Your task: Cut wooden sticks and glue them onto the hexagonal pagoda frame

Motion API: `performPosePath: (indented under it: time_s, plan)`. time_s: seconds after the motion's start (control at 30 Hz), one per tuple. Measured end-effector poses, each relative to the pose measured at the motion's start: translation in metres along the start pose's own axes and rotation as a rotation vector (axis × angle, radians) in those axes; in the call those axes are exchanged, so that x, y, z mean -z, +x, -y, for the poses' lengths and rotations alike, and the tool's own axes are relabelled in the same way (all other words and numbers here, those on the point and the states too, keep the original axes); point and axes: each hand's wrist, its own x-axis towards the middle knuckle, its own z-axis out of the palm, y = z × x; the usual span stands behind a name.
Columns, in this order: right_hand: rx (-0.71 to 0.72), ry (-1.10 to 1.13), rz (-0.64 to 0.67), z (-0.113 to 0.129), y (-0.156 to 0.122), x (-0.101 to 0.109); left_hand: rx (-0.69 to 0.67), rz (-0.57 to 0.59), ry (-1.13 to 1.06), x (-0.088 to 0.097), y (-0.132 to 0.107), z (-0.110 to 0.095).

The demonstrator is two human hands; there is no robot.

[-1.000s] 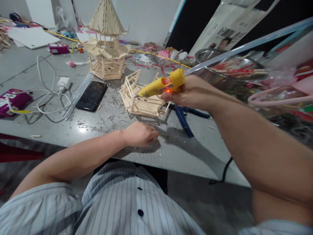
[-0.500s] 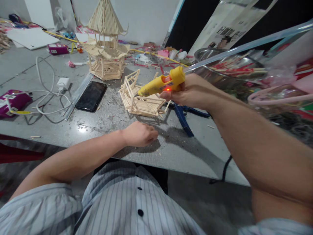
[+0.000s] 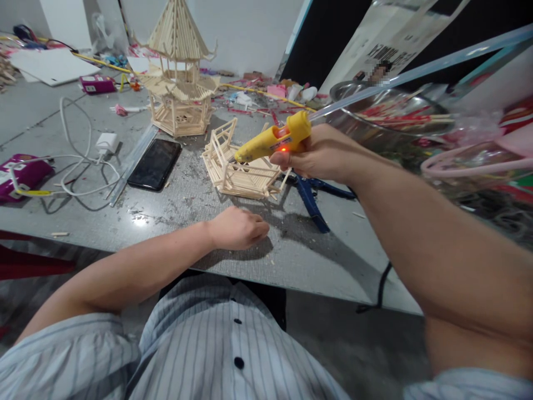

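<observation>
My right hand is wrapped round a yellow hot glue gun. Its red light glows, and a long clear glue stick runs out of the back. The nozzle points left and down at a small frame of thin wooden sticks, close to one of its railings; whether it touches, I cannot tell. My left hand rests closed on the table in front of the frame, with nothing showing in its fingers. Blue-handled pliers lie under and to the right of my right hand, their jaws partly hidden by the frame.
Behind the frame stands a tiered stick pagoda. A black phone, clear glue sticks and a white charger with its cable lie leftward. At the right are a metal bowl of sticks and a pink-rimmed container. Scraps litter the back.
The glue gun and my right hand have shifted very slightly left. My left hand and the stick frame stay where they were.
</observation>
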Motion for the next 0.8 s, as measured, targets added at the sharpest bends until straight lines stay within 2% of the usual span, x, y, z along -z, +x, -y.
performPosePath:
  time_s: [0.2, 0.33, 0.8]
  plan:
    - [0.046, 0.035, 0.013, -0.009, 0.002, 0.001, 0.003, 0.024, 0.001, 0.002, 0.000, -0.001]
    - [0.016, 0.037, 0.049, -0.014, 0.004, 0.003, 0.007, 0.028, 0.002, 0.003, 0.000, -0.002]
    - [-0.019, -0.068, 0.121, 0.002, -0.006, 0.004, 0.004, 0.037, 0.022, 0.002, 0.001, -0.001]
